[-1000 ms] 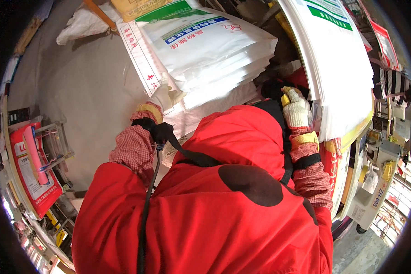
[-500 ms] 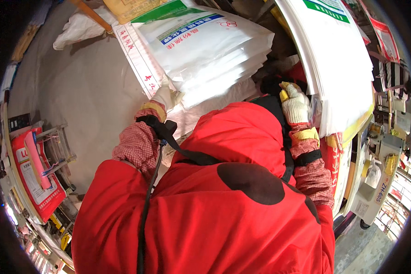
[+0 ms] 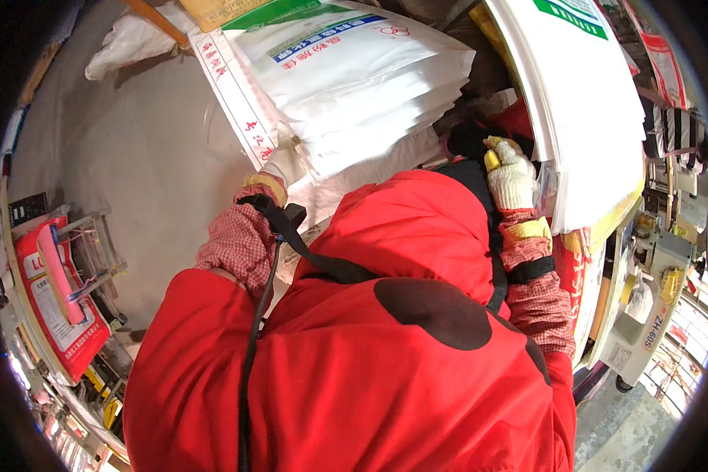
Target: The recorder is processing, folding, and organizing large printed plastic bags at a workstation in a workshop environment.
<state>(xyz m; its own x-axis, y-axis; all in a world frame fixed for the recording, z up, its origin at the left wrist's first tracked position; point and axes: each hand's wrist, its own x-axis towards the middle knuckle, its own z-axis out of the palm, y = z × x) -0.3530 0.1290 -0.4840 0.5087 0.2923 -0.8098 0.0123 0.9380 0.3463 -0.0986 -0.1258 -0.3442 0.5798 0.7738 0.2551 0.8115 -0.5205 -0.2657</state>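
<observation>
A stack of white printed plastic sacks (image 3: 370,94) lies in front of me, its top sack marked in green, blue and red. At the near left corner of that stack, my left hand (image 3: 285,161) in a white work glove closes on the edge of a white sack; glare blurs the fingertips. My right hand (image 3: 513,179) wears a white glove with yellow fingertips. Its fingers are curled beside a second stack of white sacks (image 3: 582,110) on the right, close to my red jacket. Whatever the right fingers hold, if anything, is hidden.
A grey surface (image 3: 149,181) stretches to the left of the sacks. Beyond the stack are a yellow-brown sack (image 3: 220,14) and a crumpled white sack (image 3: 138,39). A red and white sack (image 3: 59,307) stands at far left. A light-coloured machine (image 3: 645,315) is at right.
The front stack has shifted slightly left and upward in view, and my left hand has moved a little upward at its corner. My right hand has hardly moved.
</observation>
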